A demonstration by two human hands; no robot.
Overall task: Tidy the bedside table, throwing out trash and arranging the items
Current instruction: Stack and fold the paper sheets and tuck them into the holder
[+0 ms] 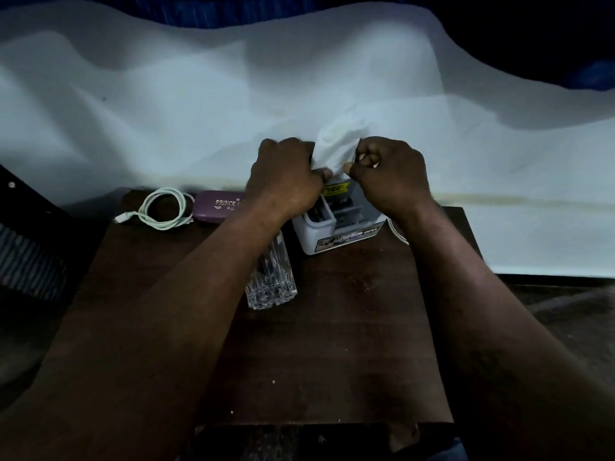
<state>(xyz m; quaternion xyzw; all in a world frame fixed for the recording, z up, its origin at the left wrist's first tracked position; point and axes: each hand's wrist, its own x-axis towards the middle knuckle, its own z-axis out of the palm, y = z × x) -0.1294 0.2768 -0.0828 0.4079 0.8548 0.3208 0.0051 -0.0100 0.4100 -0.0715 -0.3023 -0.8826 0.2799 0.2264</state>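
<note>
Hands outstretched beside a white-sheeted bed, a person works at a dark brown wooden worktop. Over a white plastic organiser box, left hand and right hand each pinch a crumpled white tissue. Tidying looks well advanced: a clear cut-glass tumbler, purple rectangular case and coiled white cable sit in order; the tissue seems left to bin.

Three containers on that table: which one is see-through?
The ribbed glass, standing just left of the organiser box. It is clear, while the box is opaque white and the flat case at the back is purple.
</note>
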